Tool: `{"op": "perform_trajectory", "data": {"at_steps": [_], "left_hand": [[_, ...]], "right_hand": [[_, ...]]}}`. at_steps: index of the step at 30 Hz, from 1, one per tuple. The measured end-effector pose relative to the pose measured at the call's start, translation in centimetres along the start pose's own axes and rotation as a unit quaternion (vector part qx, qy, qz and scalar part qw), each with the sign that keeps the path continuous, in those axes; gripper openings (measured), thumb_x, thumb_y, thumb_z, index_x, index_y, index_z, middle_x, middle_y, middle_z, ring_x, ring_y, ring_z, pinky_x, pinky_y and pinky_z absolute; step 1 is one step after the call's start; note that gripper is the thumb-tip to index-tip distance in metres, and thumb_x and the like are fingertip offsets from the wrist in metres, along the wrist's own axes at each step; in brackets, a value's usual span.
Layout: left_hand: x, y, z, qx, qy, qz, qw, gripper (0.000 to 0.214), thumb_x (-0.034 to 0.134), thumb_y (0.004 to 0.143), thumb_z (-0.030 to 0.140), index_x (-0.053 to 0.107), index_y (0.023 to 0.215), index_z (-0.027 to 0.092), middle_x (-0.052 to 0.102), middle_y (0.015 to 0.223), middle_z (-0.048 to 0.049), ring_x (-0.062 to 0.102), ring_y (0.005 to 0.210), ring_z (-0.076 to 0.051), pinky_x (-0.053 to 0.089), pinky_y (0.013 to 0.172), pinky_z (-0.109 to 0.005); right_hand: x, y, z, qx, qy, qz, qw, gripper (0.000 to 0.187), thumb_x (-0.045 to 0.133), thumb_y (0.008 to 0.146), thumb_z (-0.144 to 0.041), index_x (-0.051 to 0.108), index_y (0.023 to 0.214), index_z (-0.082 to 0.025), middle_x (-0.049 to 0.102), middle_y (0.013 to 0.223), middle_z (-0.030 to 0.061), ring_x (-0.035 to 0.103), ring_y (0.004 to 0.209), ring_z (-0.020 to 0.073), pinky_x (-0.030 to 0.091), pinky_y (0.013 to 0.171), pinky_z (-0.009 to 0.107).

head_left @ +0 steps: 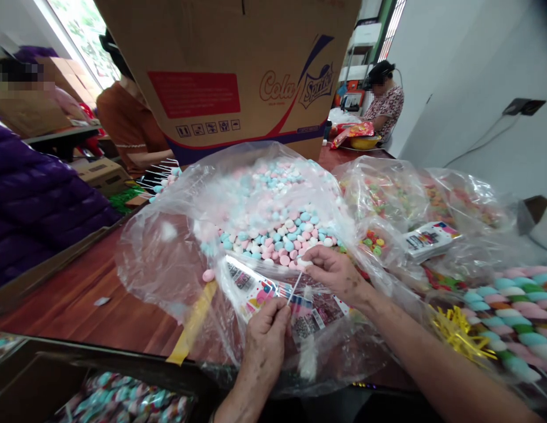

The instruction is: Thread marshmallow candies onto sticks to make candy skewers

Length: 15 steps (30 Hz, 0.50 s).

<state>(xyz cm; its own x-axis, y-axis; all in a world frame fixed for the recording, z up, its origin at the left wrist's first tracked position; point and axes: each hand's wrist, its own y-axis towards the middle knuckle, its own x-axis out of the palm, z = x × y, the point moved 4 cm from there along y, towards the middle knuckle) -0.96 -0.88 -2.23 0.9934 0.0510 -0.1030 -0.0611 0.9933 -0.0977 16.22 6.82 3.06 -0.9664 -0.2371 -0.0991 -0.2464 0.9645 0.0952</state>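
Note:
My left hand (265, 336) pinches the lower part of a thin white stick (295, 286), which slants up to the right. At the stick's upper end my right hand (334, 271) has its thumb and fingers closed on a white candy (303, 263). Just beyond lies a large clear plastic bag (167, 258), its mouth toward me, full of pink, blue and white round candies (277, 241). Printed wrappers (259, 288) lie under and behind my left hand. One pink candy (208, 275) sits apart, by a strip of yellow tape (194, 323).
A big cardboard box (202, 53) stands behind the bag. To the right are bags of colourful gummies (379, 194), a wrapper stack (432, 239), finished candy skewers (515, 311) and gold ties (462, 335). More skewers (167, 176) lie left. A box of packed candy (127, 399) is below. Several people sit around.

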Motion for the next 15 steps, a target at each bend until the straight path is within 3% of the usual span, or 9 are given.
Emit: {"op": "perform_trajectory", "data": {"at_steps": [3, 8, 11, 13, 15], "left_hand": [[0.1, 0.0, -0.1, 0.000, 0.000, 0.009, 1.000, 0.024, 0.059, 0.085, 0.038, 0.064, 0.070, 0.020, 0.048, 0.051, 0.0051, 0.042, 0.050, -0.013, 0.032, 0.050, -0.023], [0.2, -0.4, 0.0, 0.005, 0.006, 0.006, 1.000, 0.023, 0.059, 0.087, 0.035, 0.062, 0.070, 0.019, 0.050, 0.053, 0.0047, 0.045, 0.052, -0.013, 0.033, 0.052, -0.023], [0.2, -0.4, 0.2, 0.003, 0.005, -0.002, 1.000, 0.025, 0.058, 0.088, 0.036, 0.060, 0.070, 0.019, 0.049, 0.053, 0.0050, 0.043, 0.051, -0.012, 0.032, 0.051, -0.022], [0.2, -0.3, 0.3, -0.002, 0.005, -0.003, 1.000, 0.028, 0.059, 0.087, 0.038, 0.058, 0.067, 0.019, 0.049, 0.054, 0.0050, 0.041, 0.051, -0.012, 0.030, 0.049, -0.022], [0.2, -0.1, 0.5, 0.000, -0.004, -0.002, 1.000, 0.030, 0.061, 0.085, 0.039, 0.055, 0.063, 0.019, 0.047, 0.052, 0.0052, 0.039, 0.049, -0.011, 0.029, 0.047, -0.022]], "right_hand": [[0.2, -0.6, 0.6, -0.033, -0.075, 0.011, 0.997, 0.014, 0.060, 0.084, -0.027, 0.063, 0.096, -0.021, 0.049, 0.064, -0.0069, 0.044, 0.057, 0.0103, 0.034, 0.056, 0.023], [0.7, -1.4, 0.6, -0.051, -0.111, 0.018, 0.992, 0.016, 0.053, 0.089, -0.028, 0.060, 0.102, -0.022, 0.059, 0.071, -0.0040, 0.054, 0.063, 0.0127, 0.041, 0.062, 0.024], [1.2, -1.8, 0.2, -0.064, -0.158, 0.014, 0.985, 0.017, 0.050, 0.090, -0.028, 0.059, 0.102, -0.021, 0.055, 0.064, -0.0055, 0.051, 0.057, 0.0118, 0.040, 0.058, 0.023], [2.0, -2.3, 0.0, -0.082, -0.205, 0.006, 0.975, 0.018, 0.050, 0.091, -0.028, 0.061, 0.102, -0.020, 0.053, 0.061, -0.0057, 0.049, 0.054, 0.0116, 0.039, 0.057, 0.023], [3.1, -2.8, -0.3, -0.114, -0.234, -0.016, 0.965, 0.020, 0.048, 0.091, -0.028, 0.063, 0.101, -0.019, 0.060, 0.068, -0.0023, 0.056, 0.062, 0.0132, 0.043, 0.064, 0.024]]}}
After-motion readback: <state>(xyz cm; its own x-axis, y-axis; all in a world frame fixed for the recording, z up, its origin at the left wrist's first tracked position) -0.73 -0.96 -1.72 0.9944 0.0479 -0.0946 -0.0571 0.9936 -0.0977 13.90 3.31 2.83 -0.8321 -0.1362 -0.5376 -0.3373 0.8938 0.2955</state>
